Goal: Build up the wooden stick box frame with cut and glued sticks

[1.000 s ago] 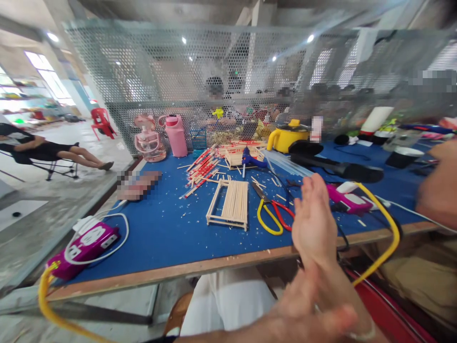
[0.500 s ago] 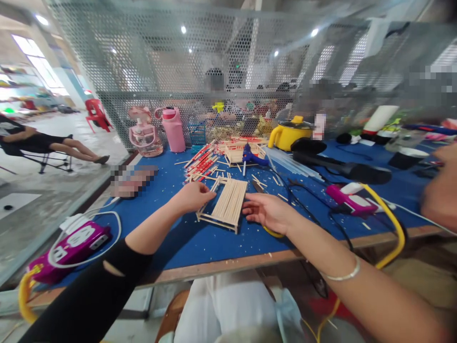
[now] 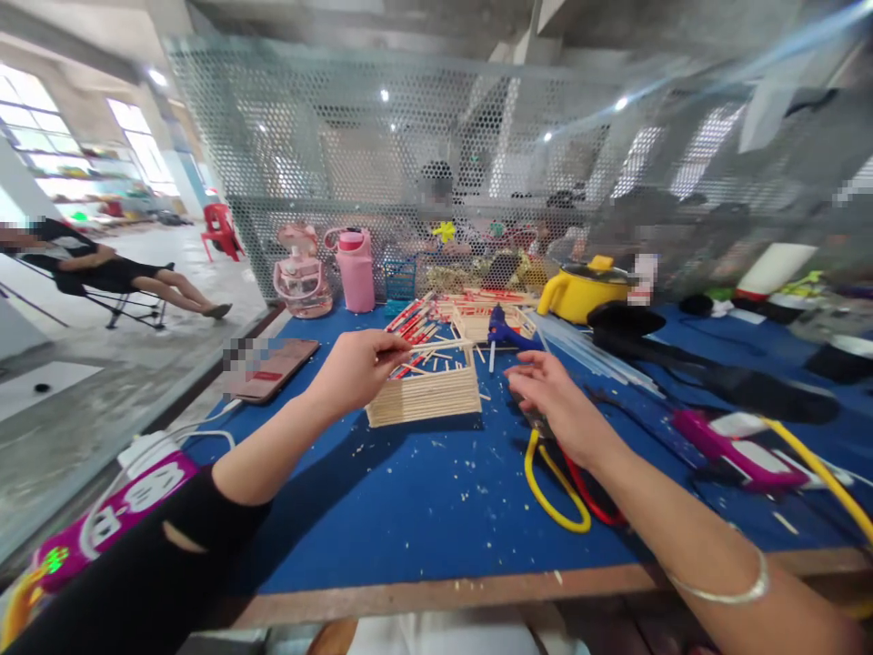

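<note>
My left hand (image 3: pixel 358 368) pinches the upper edge of a small frame made of thin wooden sticks (image 3: pixel 426 400). The frame stands on the blue table with its slatted side facing me. Part of its left end is hidden behind my fingers. To its right my right hand (image 3: pixel 556 405) hovers with fingers apart, holding nothing. Under that hand lie scissors (image 3: pixel 536 473) with yellow and red handles, their blades mostly covered. A blue glue gun (image 3: pixel 501 327) rests just beyond, its pale nozzle pointing toward me.
Behind the frame lie loose sticks with red paper (image 3: pixel 419 314) and another stick frame (image 3: pixel 470 323). Clear glue sticks (image 3: pixel 593 350), a yellow pot (image 3: pixel 579 291) and a purple power strip (image 3: pixel 733 450) are at right. A phone (image 3: pixel 286 364) and pink bottles (image 3: pixel 356 273) stand left.
The stick frame has been tipped up from lying slats-upward so its slatted side faces me. My right hand has moved right, away from the frame, to above the scissors.
</note>
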The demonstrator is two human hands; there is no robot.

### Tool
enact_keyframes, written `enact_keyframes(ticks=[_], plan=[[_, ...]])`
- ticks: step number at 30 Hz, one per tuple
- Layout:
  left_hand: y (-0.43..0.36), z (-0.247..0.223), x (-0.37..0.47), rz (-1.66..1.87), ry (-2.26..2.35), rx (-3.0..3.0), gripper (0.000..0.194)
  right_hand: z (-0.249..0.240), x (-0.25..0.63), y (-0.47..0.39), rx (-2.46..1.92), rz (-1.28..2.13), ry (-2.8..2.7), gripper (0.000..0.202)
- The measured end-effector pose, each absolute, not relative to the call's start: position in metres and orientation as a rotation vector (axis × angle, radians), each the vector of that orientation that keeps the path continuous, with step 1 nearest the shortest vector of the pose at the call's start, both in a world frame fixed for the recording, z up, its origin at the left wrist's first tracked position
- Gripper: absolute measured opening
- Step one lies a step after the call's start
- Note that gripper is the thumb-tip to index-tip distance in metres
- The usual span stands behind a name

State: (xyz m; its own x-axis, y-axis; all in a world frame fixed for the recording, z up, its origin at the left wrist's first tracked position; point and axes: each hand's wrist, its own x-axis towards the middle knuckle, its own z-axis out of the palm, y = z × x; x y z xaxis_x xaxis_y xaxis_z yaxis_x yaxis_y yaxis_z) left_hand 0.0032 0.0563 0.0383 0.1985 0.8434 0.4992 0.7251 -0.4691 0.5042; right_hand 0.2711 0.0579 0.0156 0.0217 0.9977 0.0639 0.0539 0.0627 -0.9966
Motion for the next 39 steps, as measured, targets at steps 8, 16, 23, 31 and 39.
enact_keyframes(ticks=[8, 16, 23, 31, 39], plan=[[0.059, 0.017, 0.009, 1.309, 1.477, 2.567, 0.021, 0.037, 0.250, 0.104, -0.861, 0.753, -1.848, 0.048], [0.047, 0.007, 0.005, 1.770, 1.479, 2.147, 0.031, 0.000, 0.238, 0.088, -0.825, 0.705, -2.009, 0.024], [0.039, -0.011, -0.014, 1.452, 1.447, 1.146, 0.039, -0.001, 0.244, 0.099, -0.983, 0.886, -1.797, 0.029], [0.032, -0.015, -0.004, 1.199, 1.416, 1.352, 0.035, 0.002, 0.253, 0.105, -1.015, 0.825, -1.826, 0.029], [0.036, -0.024, -0.003, 1.195, 1.482, 1.420, 0.030, -0.001, 0.257, 0.112, -1.036, 0.743, -1.884, 0.033]])
